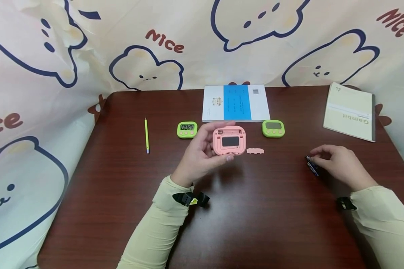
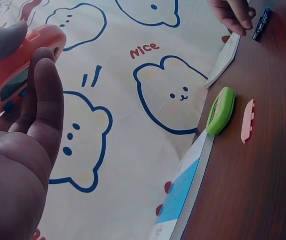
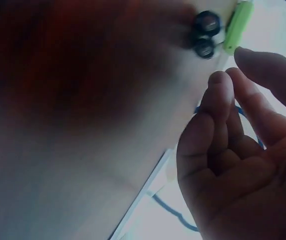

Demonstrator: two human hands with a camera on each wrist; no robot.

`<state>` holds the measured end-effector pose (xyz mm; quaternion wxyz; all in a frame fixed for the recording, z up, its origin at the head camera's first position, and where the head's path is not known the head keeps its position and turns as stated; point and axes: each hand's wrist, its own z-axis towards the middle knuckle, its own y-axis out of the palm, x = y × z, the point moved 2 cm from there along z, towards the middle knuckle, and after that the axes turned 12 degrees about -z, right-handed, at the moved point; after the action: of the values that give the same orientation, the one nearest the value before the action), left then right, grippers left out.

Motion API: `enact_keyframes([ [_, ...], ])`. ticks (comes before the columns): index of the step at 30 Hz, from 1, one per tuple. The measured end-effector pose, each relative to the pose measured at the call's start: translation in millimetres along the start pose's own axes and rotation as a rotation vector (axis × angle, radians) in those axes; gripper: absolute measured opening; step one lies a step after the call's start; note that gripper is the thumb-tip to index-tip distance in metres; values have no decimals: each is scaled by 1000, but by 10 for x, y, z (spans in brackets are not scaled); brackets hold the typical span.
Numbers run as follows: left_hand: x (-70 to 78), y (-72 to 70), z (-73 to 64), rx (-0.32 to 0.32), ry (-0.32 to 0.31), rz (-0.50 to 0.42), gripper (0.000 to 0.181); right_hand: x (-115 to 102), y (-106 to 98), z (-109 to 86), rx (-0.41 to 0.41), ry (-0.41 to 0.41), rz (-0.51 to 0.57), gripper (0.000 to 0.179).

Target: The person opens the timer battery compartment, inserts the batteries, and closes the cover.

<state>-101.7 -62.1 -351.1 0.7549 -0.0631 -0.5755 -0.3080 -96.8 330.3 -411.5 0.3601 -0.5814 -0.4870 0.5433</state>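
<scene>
Timer, pink point(image 1: 230, 141): one, gripped in the left hand point(image 1: 202, 155), thumb along the near rim, back turned towards the head camera; raised over the worktop point(image 1: 256, 220), roughly midway between its left and right edges.

Battery compartment point(image 1: 230, 132): along the timer's far side, uncovered; no cell made out inside.

Cover point(image 1: 255, 151): pink strip, loose on the worktop, to the right of the timer.

Batteries point(image 1: 312, 166): two, dark, side by side, towards the worktop's right edge.

Right hand point(image 1: 341, 166): at the batteries, fingers bent, thumb slightly apart from the fingertips, nothing seen between them; contact cannot be told.

Handling, as judged: pinch a cell by its middle; match its ends to the compartment's markings, too small to read here; keep the case level, lest a cell roll out.

Left green timer point(image 1: 187, 130): digits showing. Right green timer point(image 1: 273, 129): display blank. Contents of both hidden.

Book point(image 1: 236, 103): blue and white, at the far edge. Notebook point(image 1: 349, 112): far right corner. Pencil point(image 1: 146, 136): towards the left edge.
</scene>
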Motion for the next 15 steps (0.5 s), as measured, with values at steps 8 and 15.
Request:
enact_keyframes([
  [8,-14,-24,-6,9,-8,12,79,119,-15,38,-35,10,-36,25],
  [15,1,-26,-4,11,-5,14,78,146,-2,59,-50,32,-67,27],
])
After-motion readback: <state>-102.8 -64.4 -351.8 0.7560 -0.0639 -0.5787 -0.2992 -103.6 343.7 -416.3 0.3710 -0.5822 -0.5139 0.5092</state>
